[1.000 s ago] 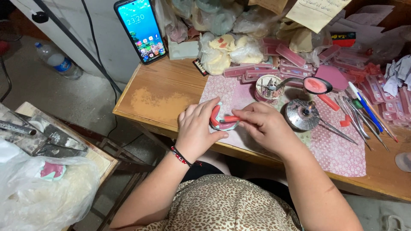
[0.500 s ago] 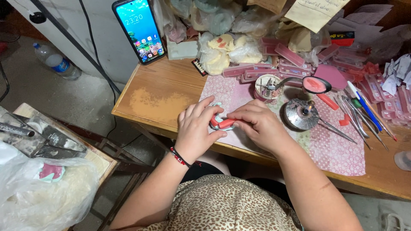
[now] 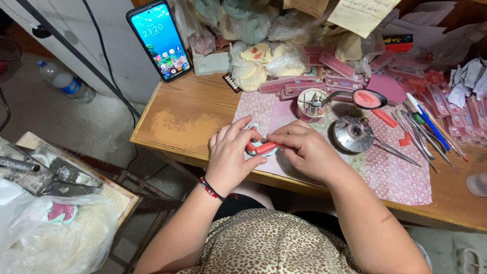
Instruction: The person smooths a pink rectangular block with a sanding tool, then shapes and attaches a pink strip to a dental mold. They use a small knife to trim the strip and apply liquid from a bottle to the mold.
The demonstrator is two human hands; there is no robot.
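Both hands pinch a small red-and-white piece at the front edge of the desk.

Left hand (image 3: 231,155) and right hand (image 3: 304,149) close their fingertips on the red-and-white piece (image 3: 261,147) over a pink dotted cloth (image 3: 395,175). Behind: flat pink rectangular packages (image 3: 337,65), a yellowish paper note (image 3: 361,14), an upright smartphone (image 3: 159,40).

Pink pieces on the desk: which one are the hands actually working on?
The small red-pink piece pinched between the left hand and right hand. The other pink strips lie untouched in the pile behind.
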